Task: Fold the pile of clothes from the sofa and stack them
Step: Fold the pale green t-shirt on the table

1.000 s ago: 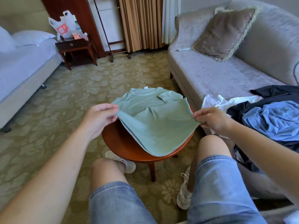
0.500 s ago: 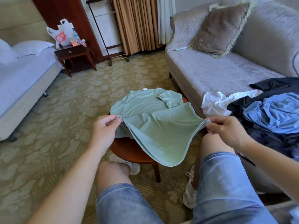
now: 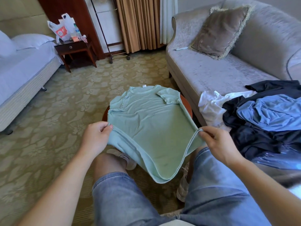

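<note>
A pale green T-shirt [image 3: 146,121] lies over a small round wooden table [image 3: 187,103], collar at the far side and both sleeves folded in. My left hand [image 3: 96,137] pinches its left edge, and my right hand [image 3: 218,142] pinches its right edge. The hem sags between my knees, below the table's near edge. On the grey sofa [image 3: 211,72] to my right lies a pile of clothes: a white garment [image 3: 210,105], dark navy ones [image 3: 260,134] and a blue one [image 3: 273,113].
A brown fringed cushion [image 3: 221,28] leans on the sofa back. A bed [image 3: 21,67] stands at the left, with a dark nightstand [image 3: 75,49] carrying plastic bags beside it. Patterned carpet covers the floor. My knees in denim shorts sit close to the table.
Both hands have slid down the shirt's sides toward me, pulling it nearer. The hem now hangs lower over the table's near edge.
</note>
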Demonstrator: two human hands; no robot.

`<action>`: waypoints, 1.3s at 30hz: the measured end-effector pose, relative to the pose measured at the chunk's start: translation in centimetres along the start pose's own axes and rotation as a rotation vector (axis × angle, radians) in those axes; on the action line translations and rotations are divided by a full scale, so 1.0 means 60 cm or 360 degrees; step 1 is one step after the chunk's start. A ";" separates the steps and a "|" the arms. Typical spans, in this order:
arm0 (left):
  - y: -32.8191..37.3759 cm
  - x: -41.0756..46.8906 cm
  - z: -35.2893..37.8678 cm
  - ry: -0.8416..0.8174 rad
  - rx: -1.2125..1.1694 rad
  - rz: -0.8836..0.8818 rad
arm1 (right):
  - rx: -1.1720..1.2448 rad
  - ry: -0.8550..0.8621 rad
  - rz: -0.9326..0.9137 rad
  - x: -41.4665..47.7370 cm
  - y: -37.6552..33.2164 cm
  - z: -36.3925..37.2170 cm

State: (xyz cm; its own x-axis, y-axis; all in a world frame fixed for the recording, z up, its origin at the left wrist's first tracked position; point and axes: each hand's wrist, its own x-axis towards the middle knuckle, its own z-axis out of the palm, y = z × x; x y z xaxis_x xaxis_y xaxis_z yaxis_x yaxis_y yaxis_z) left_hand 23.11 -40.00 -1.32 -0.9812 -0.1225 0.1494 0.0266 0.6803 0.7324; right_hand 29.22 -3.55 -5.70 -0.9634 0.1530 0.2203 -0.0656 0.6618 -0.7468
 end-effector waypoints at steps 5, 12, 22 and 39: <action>0.001 -0.026 -0.023 0.0012 0.0089 -0.0057 | 0.0164 0.0017 0.0125 -0.034 0.013 -0.018; -0.023 0.017 -0.045 0.0338 -0.0212 -0.0214 | 0.0162 0.0201 0.0205 0.045 -0.001 -0.037; -0.061 0.246 -0.004 0.0763 -0.0924 -0.0744 | -0.0039 0.0418 0.0589 0.329 0.014 -0.007; -0.168 0.515 0.248 0.0216 0.0255 -0.0370 | -0.0330 0.0013 0.0471 0.544 0.097 0.264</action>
State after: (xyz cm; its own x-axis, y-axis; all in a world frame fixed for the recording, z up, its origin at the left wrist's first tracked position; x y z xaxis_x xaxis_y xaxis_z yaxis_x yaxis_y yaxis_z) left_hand -10.31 -39.86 -13.98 -0.9226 -0.3764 0.0852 -0.2369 0.7266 0.6449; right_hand -6.72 -6.29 -12.80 -0.9305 0.3657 0.0190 0.2710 0.7225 -0.6361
